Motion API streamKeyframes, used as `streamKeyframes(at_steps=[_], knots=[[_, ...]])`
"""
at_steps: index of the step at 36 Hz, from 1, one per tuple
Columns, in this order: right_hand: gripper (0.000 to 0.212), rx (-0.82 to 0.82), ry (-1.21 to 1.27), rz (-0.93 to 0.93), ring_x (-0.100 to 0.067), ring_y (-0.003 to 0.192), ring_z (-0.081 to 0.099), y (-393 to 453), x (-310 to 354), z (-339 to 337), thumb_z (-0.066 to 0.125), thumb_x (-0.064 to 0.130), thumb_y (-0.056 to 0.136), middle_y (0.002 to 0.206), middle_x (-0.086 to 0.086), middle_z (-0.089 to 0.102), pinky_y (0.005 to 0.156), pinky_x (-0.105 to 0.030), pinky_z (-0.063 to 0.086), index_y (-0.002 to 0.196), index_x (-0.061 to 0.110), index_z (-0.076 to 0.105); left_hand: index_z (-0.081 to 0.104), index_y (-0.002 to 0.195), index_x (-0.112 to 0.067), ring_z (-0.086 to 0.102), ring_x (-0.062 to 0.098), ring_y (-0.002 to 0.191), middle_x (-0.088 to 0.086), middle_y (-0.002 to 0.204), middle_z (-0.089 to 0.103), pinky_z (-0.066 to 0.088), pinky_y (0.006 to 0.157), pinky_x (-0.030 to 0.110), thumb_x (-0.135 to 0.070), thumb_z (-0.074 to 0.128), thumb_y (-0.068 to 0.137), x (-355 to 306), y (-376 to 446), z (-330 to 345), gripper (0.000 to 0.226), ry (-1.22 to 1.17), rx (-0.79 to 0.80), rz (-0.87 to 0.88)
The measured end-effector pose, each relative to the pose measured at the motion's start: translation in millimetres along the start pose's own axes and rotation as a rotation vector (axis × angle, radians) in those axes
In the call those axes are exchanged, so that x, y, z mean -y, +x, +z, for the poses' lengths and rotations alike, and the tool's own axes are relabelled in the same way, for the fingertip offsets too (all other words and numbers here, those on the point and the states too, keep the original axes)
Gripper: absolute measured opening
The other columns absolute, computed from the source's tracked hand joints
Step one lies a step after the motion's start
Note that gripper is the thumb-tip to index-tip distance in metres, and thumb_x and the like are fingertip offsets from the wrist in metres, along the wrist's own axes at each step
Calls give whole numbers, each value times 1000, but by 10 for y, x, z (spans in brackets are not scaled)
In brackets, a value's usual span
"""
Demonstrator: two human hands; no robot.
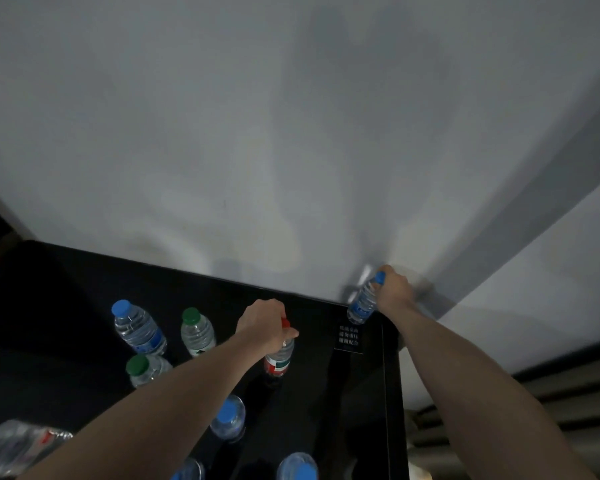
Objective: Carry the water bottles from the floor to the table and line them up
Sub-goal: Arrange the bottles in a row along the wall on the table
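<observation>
The black table fills the lower left, its far edge running along a pale grey wall and its right edge dropping off beside a small white-lettered label. Several water bottles already stand on it, apparently so they can be sorted into a row: a large blue-capped bottle at far left, a green-capped bottle just right of it, another green-capped bottle nearer, and three more blue caps at the near edge. The left hand is curled around the neck of a red-capped bottle, which stands upright mid-table, probably being set down or nudged into line. The right hand wraps the neck of a tilted blue-capped bottle at the far right corner; whether its base touches cannot be told. Open tabletop lies between the two held bottles, but the corner leaves little margin, so that bottle is the likelier to tip off.
</observation>
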State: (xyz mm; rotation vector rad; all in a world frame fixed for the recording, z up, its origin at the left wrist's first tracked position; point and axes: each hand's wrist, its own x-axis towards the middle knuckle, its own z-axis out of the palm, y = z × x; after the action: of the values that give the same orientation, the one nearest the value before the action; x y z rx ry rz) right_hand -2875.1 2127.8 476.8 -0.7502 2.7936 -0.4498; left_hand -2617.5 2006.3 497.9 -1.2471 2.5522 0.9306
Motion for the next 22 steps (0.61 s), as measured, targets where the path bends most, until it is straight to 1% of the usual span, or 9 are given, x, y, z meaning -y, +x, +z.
streamKeyframes(at_steps=[3, 9, 12, 14, 17, 20, 22], knots=[[29, -14, 18, 24, -37, 100, 61, 31, -21, 8, 50, 3, 93, 112, -20, 62, 78, -37, 48, 121, 11, 55, 63, 111, -21, 65, 19, 97, 2, 105, 66, 58, 85, 37, -43, 77, 84, 9, 9, -9, 38, -3, -2, 0], [40, -27, 91, 6, -39, 109, 60, 59, -30, -31, 50, 3, 92, 121, -21, 62, 89, -41, 50, 130, 13, 54, 63, 107, -21, 65, 18, 92, 1, 100, 65, 59, 82, 36, -41, 77, 83, -13, 24, 3, 34, -25, -4, 5], [51, -8, 122, -21, -38, 115, 57, 42, -56, -57, 52, 3, 92, 130, -20, 59, 95, -40, 48, 142, 14, 49, 63, 107, -22, 65, 18, 92, 1, 100, 66, 59, 82, 36, -41, 77, 83, -34, 29, 7, 35, -21, -2, 2], [53, -10, 136, -32, -37, 119, 56, -10, -83, -49, 51, 5, 95, 136, -19, 55, 97, -38, 47, 147, 16, 45, 64, 106, -21, 66, 18, 92, 1, 99, 66, 59, 82, 37, -41, 77, 83, -38, 39, 14, 34, -26, 2, 1], [52, -36, 158, -62, -37, 122, 54, -170, -140, 0, 51, 9, 97, 147, -15, 45, 100, -38, 44, 148, 17, 42, 63, 106, -22, 65, 18, 91, 1, 99, 66, 59, 81, 36, -41, 77, 83, -27, 44, 16, 33, -22, -3, 8], [68, -44, 178, -82, -36, 120, 56, -437, -197, 81, 55, 5, 91, 156, -8, 29, 99, -41, 47, 153, 21, 31, 64, 108, -22, 64, 18, 93, 1, 101, 65, 58, 80, 34, -41, 77, 83, -18, 52, -7, 34, -10, -5, 23], [77, -50, 202, -108, -36, 117, 56, -642, -214, 150, 60, 1, 88, 156, -6, 25, 95, -41, 48, 154, 21, 27, 64, 109, -21, 64, 18, 94, 0, 102, 64, 57, 80, 34, -40, 77, 84, -18, 67, -38, 34, 2, 4, 38]])
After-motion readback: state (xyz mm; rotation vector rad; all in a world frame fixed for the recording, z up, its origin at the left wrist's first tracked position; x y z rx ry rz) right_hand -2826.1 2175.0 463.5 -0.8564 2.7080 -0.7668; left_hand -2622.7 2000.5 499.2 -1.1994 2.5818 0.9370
